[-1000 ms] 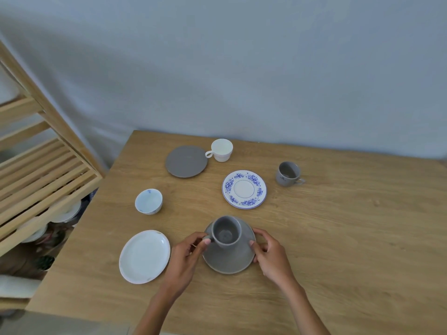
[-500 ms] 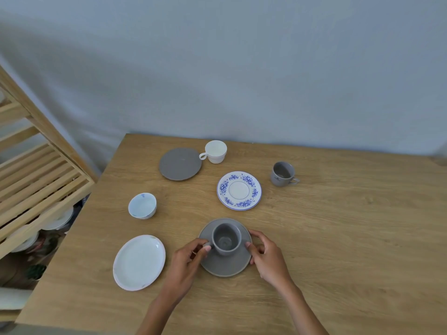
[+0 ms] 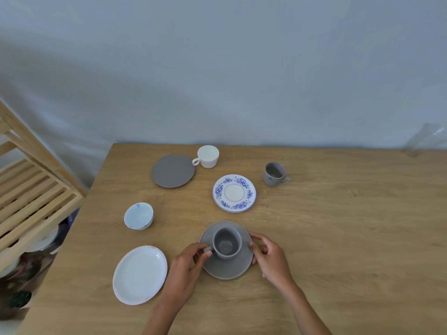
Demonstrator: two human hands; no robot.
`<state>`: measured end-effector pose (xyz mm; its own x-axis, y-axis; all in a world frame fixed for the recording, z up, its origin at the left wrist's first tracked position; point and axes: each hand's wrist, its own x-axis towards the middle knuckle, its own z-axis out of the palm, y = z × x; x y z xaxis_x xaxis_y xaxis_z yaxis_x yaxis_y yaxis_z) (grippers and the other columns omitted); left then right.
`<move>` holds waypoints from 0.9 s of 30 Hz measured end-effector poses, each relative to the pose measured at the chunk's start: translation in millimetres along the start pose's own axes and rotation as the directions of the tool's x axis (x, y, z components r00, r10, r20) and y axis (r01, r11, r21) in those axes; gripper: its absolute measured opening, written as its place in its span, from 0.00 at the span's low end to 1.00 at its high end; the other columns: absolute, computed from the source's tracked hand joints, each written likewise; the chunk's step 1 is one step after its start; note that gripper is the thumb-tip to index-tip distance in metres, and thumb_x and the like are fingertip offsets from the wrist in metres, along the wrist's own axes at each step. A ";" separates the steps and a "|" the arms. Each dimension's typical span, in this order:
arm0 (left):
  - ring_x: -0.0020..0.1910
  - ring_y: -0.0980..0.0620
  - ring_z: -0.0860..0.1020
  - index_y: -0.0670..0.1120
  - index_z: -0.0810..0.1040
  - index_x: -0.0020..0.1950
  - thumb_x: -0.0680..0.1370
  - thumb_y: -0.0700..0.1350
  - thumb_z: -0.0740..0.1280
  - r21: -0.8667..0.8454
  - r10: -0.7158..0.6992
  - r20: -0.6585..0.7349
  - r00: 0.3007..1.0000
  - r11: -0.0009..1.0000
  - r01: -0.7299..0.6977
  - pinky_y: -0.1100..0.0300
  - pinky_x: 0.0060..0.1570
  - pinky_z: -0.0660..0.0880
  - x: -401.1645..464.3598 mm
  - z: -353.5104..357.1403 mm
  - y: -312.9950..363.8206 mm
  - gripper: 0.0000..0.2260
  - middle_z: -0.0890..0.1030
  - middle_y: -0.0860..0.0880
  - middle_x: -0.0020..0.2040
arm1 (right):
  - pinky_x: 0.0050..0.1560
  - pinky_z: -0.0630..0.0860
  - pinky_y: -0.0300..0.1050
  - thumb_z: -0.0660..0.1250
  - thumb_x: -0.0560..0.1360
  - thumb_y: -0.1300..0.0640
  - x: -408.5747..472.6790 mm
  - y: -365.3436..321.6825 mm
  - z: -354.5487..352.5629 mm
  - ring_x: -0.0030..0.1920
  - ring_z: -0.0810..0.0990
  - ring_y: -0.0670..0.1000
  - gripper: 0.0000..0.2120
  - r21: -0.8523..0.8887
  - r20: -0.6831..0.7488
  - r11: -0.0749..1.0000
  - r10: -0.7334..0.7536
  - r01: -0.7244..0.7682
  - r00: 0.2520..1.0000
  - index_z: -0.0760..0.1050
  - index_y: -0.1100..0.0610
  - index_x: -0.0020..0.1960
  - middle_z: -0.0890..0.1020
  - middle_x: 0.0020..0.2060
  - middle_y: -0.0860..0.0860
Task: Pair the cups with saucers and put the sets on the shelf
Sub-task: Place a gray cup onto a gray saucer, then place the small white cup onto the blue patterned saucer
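While both hands pinch grey saucer (image 3: 227,269) rim, left hand (image 3: 187,269) and right hand (image 3: 271,258) flank grey cup (image 3: 226,243) atop it, near counter (image 3: 338,238) front. Four cups, four saucers total.

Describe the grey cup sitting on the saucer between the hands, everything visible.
The grey cup is matte, ceramic-looking, small and round, upright and empty, its inside the same grey. It stands near the middle of a matching grey saucer on the wooden table, near the front edge. Its handle points toward the left hand, whose fingertips pinch or cover it. The right hand grips the saucer's opposite rim; whether it touches the cup itself cannot be told.
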<state>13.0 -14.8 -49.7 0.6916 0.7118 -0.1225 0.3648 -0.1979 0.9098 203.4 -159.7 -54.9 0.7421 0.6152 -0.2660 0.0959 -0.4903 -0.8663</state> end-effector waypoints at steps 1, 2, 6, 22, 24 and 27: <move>0.50 0.57 0.81 0.55 0.82 0.56 0.79 0.50 0.69 -0.004 0.011 -0.003 1.000 1.000 -0.011 0.63 0.48 0.77 -0.3 -0.8 1.3 0.07 0.84 0.59 0.49 | 0.20 0.66 0.34 0.67 0.81 0.56 -1.1 -0.5 0.1 0.18 0.70 0.43 0.10 0.009 -0.020 1.000 -0.001 0.001 1.000 0.81 0.44 0.58 0.81 0.28 0.59; 0.50 0.56 0.81 0.55 0.81 0.56 0.79 0.50 0.69 -0.010 0.017 -0.004 1.000 1.000 -0.017 0.63 0.48 0.77 -0.6 -1.7 1.0 0.07 0.84 0.58 0.49 | 0.20 0.67 0.35 0.66 0.82 0.56 -2.4 -0.9 0.2 0.18 0.69 0.43 0.10 0.020 -0.043 1.000 0.001 0.000 0.999 0.81 0.43 0.56 0.80 0.27 0.60; 0.50 0.54 0.81 0.55 0.80 0.59 0.78 0.54 0.68 -0.044 0.030 -0.007 1.000 0.999 -0.030 0.64 0.49 0.77 -4.3 -11.2 -4.1 0.11 0.84 0.56 0.49 | 0.18 0.65 0.39 0.65 0.82 0.57 -8.3 -0.2 2.7 0.18 0.66 0.46 0.10 0.078 -0.150 0.996 0.062 -0.051 0.987 0.82 0.44 0.54 0.75 0.24 0.53; 0.43 0.58 0.79 0.55 0.79 0.60 0.81 0.56 0.59 -0.091 0.009 -0.160 0.987 0.996 -0.024 0.68 0.44 0.74 54.8 -19.1 23.4 0.13 0.82 0.58 0.44 | 0.18 0.63 0.37 0.62 0.82 0.59 -4.5 9.6 0.2 0.17 0.68 0.51 0.12 0.149 -0.139 0.984 0.118 -0.097 0.983 0.81 0.45 0.53 0.78 0.26 0.53; 0.42 0.56 0.78 0.55 0.79 0.60 0.82 0.54 0.60 -0.076 -0.002 -0.152 0.988 0.997 -0.010 0.64 0.44 0.74 62.4 -15.6 27.6 0.11 0.82 0.53 0.42 | 0.17 0.64 0.37 0.62 0.82 0.58 4.0 8.2 -2.3 0.16 0.69 0.51 0.11 0.163 -0.081 0.980 0.130 -0.115 0.988 0.80 0.45 0.56 0.80 0.28 0.53; 0.42 0.58 0.78 0.53 0.79 0.61 0.82 0.51 0.61 -0.082 -0.012 -0.189 0.982 0.997 -0.004 0.70 0.43 0.73 65.5 -14.4 36.7 0.11 0.82 0.49 0.43 | 0.17 0.67 0.38 0.64 0.82 0.57 27.2 -0.6 -9.4 0.18 0.72 0.53 0.12 0.160 -0.053 0.980 0.126 -0.116 0.991 0.76 0.44 0.62 0.83 0.33 0.58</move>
<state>62.7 34.2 -18.6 0.5566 0.8289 -0.0561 0.3101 -0.1446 0.9397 229.8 -148.4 -57.7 0.7822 0.5150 -0.3506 -0.0982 -0.4538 -0.8857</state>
